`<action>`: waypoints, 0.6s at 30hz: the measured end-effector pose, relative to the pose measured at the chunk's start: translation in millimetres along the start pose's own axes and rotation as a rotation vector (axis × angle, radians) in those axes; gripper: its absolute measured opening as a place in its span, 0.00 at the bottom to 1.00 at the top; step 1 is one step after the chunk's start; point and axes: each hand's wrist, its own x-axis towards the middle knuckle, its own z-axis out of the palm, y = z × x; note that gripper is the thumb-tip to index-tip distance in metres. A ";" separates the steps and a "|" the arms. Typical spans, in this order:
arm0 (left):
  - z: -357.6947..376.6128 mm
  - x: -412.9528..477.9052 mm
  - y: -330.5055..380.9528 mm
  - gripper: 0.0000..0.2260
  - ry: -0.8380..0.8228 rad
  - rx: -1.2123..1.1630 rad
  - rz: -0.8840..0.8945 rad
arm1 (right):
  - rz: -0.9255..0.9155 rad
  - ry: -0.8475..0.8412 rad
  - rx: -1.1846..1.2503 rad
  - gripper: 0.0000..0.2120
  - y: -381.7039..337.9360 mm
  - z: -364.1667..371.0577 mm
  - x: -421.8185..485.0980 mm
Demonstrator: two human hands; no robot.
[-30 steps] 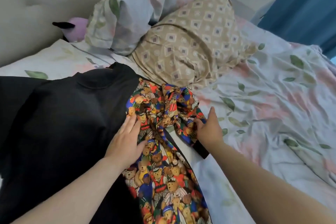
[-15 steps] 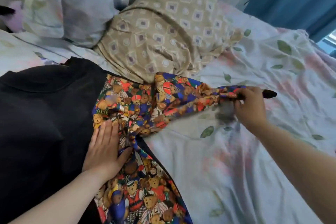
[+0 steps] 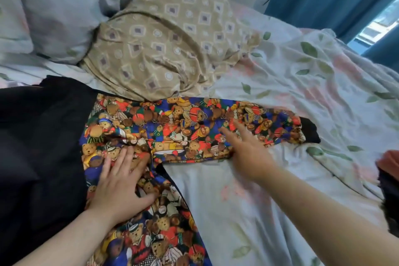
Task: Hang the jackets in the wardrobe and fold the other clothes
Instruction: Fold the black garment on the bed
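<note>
Pinning the bear-print garment [image 3: 129, 119] flat on the bed sheet [image 3: 237, 211], left hand [image 3: 121, 181] spread open on its body, right hand [image 3: 248, 151] flat on the stretched-out sleeve [image 3: 269, 123], neither gripping. Risk imo: the sleeve bunches at the armpit if I slide too fast. Hem is cut off below, and I can't tell if the black cloth [image 3: 32, 147] is part of it.
</note>
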 end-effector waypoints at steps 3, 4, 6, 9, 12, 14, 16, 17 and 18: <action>0.0 -1.4 2.2 0.45 -0.021 -0.007 -0.015 | -0.217 -0.159 -0.101 0.29 -28.9 17.4 12.4; -1.7 -2.1 1.0 0.45 -0.023 -0.013 -0.011 | -0.246 -0.182 -0.165 0.26 -30.6 18.4 16.2; -3.0 -3.4 -0.7 0.44 -0.024 -0.027 0.007 | -0.242 -0.180 -0.244 0.25 -21.5 15.7 21.2; -8.1 -11.0 2.4 0.42 -0.050 -0.084 0.109 | -0.188 -0.181 -0.374 0.29 5.8 5.2 27.0; -18.4 -18.3 5.1 0.39 0.080 -0.118 0.170 | -0.078 -0.190 -0.465 0.28 26.7 0.4 30.6; -24.7 -18.0 -1.1 0.36 0.228 -0.069 0.061 | -0.019 -0.207 -0.490 0.27 32.7 -1.7 31.7; -27.3 -19.0 -16.8 0.38 0.231 -0.041 -0.139 | 0.040 -0.248 -0.507 0.28 29.3 -4.4 35.2; -24.7 -21.2 -27.0 0.40 0.179 -0.038 -0.213 | 0.093 -0.300 -0.497 0.29 23.0 -6.2 38.6; -19.5 -24.4 -37.8 0.42 0.091 -0.055 -0.259 | 0.141 -0.361 -0.475 0.30 12.8 -9.2 43.6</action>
